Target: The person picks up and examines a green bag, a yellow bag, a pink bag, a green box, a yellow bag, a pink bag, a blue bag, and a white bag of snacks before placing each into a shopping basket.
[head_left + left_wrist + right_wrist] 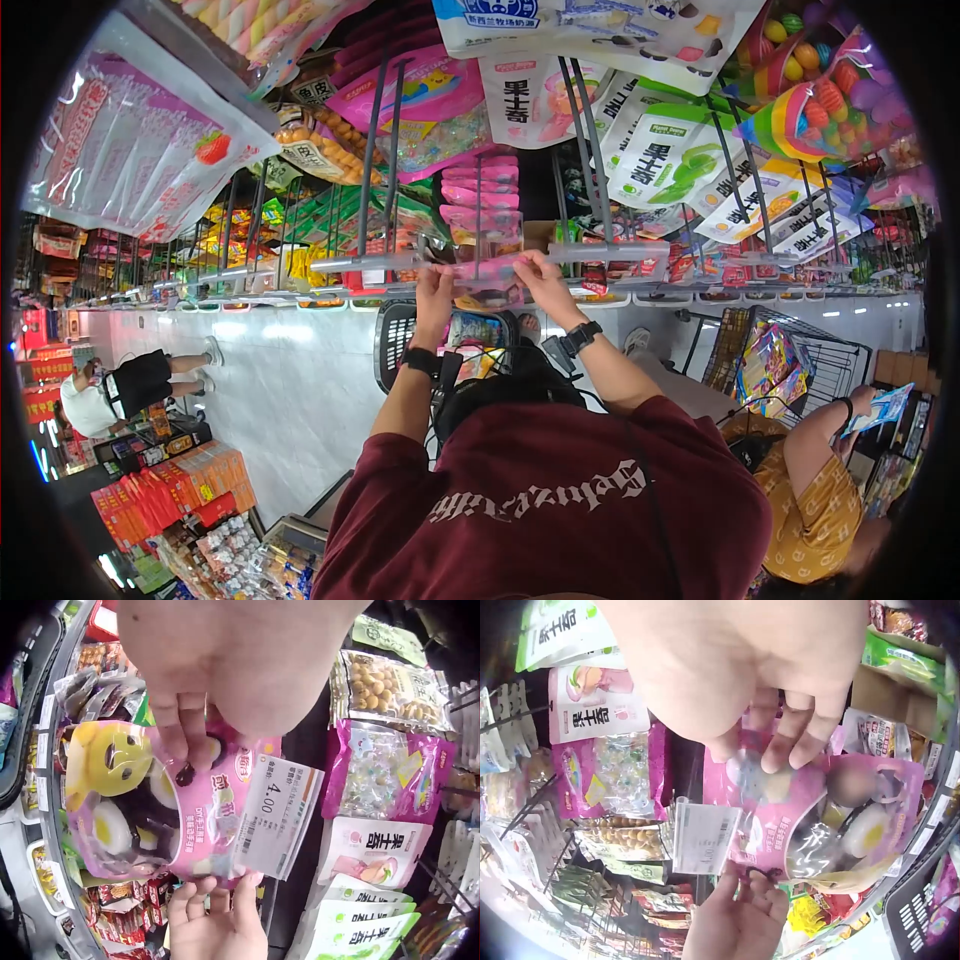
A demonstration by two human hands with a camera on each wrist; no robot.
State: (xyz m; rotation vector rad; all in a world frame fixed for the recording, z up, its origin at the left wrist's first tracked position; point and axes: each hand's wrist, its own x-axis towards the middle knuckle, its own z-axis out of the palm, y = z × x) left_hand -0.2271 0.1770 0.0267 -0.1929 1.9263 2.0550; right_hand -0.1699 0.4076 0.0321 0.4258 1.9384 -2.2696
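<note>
A shop — candy packets (655, 155) on wire hooks, a price tag (279, 817), a shopping cart (790, 365).

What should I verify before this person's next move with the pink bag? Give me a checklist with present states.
1. Both hands gripping: ok. The left hand and right hand both pinch the pink bag.
2. Price readable: ok. The tag shows 4.00 in the left wrist view.
3. Tag clear of the bag: not ok. It overlaps one end in both wrist views.
4. Bag free of any hook: cannot tell.
5. Bag in the basket: not ok. It is up at the shelves.
6. Packaging undamaged: cannot tell. Fingers and glare hide parts.
</note>
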